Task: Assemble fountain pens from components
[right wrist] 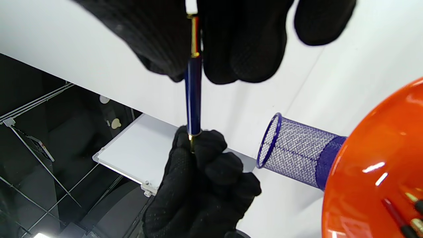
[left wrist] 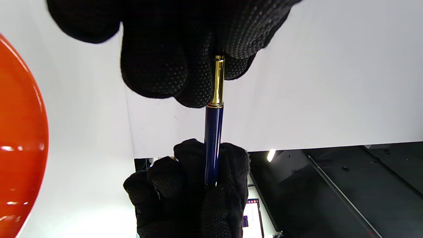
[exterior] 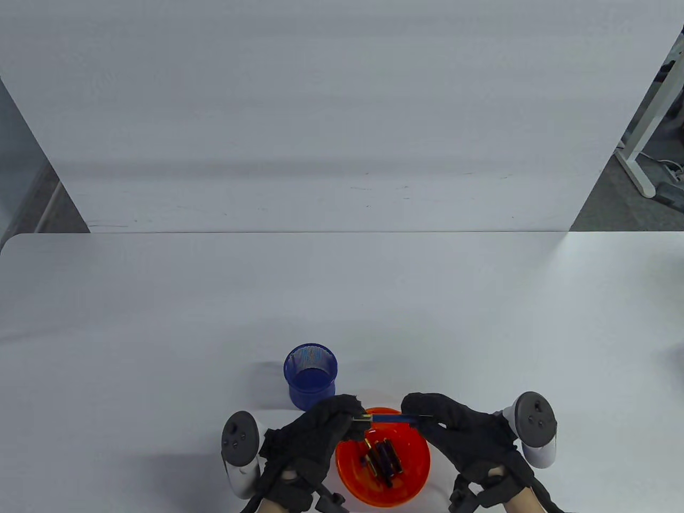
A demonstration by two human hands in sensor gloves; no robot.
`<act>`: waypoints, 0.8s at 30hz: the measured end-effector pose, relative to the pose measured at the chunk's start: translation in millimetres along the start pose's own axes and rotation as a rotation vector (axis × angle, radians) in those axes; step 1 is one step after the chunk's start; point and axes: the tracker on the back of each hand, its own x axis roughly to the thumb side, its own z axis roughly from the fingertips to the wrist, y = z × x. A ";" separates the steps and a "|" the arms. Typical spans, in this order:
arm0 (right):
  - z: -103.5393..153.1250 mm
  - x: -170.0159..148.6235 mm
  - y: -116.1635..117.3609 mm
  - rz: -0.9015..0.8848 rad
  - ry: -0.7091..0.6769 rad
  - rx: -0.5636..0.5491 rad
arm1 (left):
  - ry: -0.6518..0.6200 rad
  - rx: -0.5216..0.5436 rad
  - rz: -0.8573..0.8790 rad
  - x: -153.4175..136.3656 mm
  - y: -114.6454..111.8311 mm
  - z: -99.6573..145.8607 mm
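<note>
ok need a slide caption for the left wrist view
Both hands grip a blue and gold pen beside the orange bowl.

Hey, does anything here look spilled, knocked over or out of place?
Nothing stands out. The blue mesh cup stands upright, the loose pen parts lie inside the orange bowl, and the left hand and right hand hold one blue pen between them above it.

2 gloved hands meeting fingertip to fingertip at the near table edge

The left hand point(exterior: 315, 435) is reaching in from the lower left, its fingers point(left wrist: 158, 66) curling together and pinching the gold end of a thin blue pen part point(exterior: 393, 418). The right hand point(exterior: 459, 433) is coming in from the lower right, gripping the opposite end. Each hand is carrying 1 tracker strapped to its back.
</note>
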 end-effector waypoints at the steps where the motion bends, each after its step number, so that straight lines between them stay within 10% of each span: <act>1: 0.0 0.4 0.0 0.010 -0.002 -0.004 | -0.004 -0.004 -0.015 0.1 0.0 -0.4; 17: 3.1 3.4 5.4 -0.068 -0.035 -0.163 | 0.045 -0.108 -0.068 -5.6 -9.0 -1.3; 24: 0.5 11.0 42.6 0.215 -0.024 -0.086 | -0.021 -0.103 -0.082 -3.5 -25.2 1.3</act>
